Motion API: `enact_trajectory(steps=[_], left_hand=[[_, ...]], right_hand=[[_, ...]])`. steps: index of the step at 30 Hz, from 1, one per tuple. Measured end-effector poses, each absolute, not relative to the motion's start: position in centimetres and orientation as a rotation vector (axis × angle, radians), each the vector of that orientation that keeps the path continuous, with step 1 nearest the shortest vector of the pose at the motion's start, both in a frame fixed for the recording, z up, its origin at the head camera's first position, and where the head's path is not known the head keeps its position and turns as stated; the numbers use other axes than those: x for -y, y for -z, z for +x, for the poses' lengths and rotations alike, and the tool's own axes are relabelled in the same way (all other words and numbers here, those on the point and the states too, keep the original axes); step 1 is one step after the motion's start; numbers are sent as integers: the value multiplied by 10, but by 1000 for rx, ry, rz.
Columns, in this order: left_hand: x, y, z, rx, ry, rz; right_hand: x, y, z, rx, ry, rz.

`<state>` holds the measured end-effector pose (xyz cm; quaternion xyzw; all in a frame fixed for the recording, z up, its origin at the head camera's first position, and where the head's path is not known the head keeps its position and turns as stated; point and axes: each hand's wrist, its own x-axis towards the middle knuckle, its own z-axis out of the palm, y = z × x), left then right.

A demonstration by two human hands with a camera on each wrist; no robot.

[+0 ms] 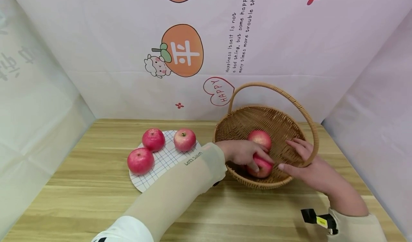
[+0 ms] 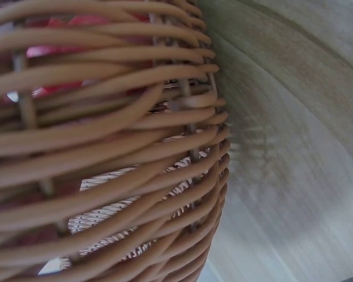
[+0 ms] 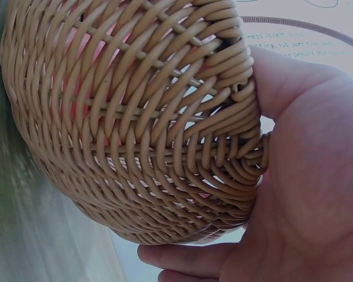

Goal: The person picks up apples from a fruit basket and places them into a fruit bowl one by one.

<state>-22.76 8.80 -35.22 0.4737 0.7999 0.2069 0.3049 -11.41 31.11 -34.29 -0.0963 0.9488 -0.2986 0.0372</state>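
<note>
My left hand (image 1: pixel 246 153) reaches over the left rim of a brown wicker basket (image 1: pixel 280 122). Its fingers and thumb hold a red apple (image 1: pixel 263 168) low inside the basket. Just behind that one lies a second apple (image 1: pixel 259 138). At the basket's right side, my right hand (image 1: pixel 313 168) holds the rim beside the foot of the arched handle (image 1: pixel 307 118), thumb and fingers to either side of it. In the left wrist view the weave (image 2: pixel 106 147) hides the hand, and red shows through the gaps. The right wrist view shows the right palm (image 3: pixel 317 170) against the rim.
To the left, three apples sit on a round white board with a blue grid (image 1: pixel 165 159): one apple (image 1: pixel 140 161) in front, another (image 1: pixel 153 139) behind it, a third (image 1: pixel 185 139) at right. A wood-grain table (image 1: pixel 80 184) lies beneath; printed cloth (image 1: pixel 273 45) hangs behind.
</note>
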Motion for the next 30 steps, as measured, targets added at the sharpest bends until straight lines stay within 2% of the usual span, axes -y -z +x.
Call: enact_trajectory(steps=[30], left_hand=[[-89,346,-220,-2197,-467,1297]], right_hand=[[-314,343,-112,-2893,942,-268]])
